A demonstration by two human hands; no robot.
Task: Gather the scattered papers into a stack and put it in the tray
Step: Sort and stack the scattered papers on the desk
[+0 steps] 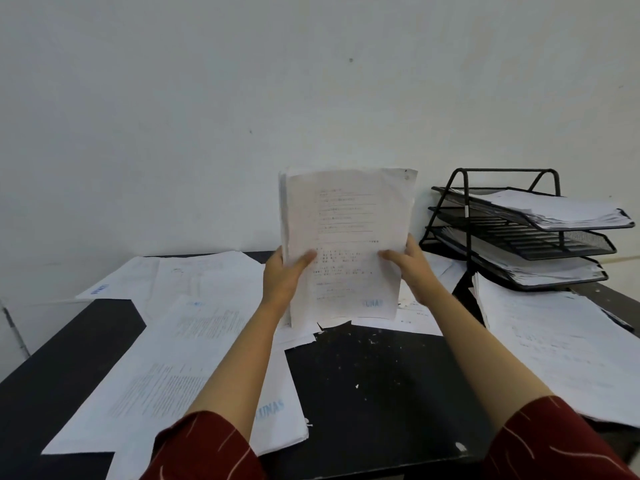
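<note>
I hold a thick stack of printed papers upright above the middle of the black table. My left hand grips its left edge, thumb across the front sheet. My right hand grips the right edge the same way. The stack's bottom edge stands on or just above loose sheets on the table. A black wire three-tier tray stands at the back right, with papers in its top and bottom tiers. Loose papers lie spread over the table's left side.
Another pile of sheets lies on the right, in front of the tray. More sheets sit at the back left against the white wall. A bare patch of table lies between my forearms.
</note>
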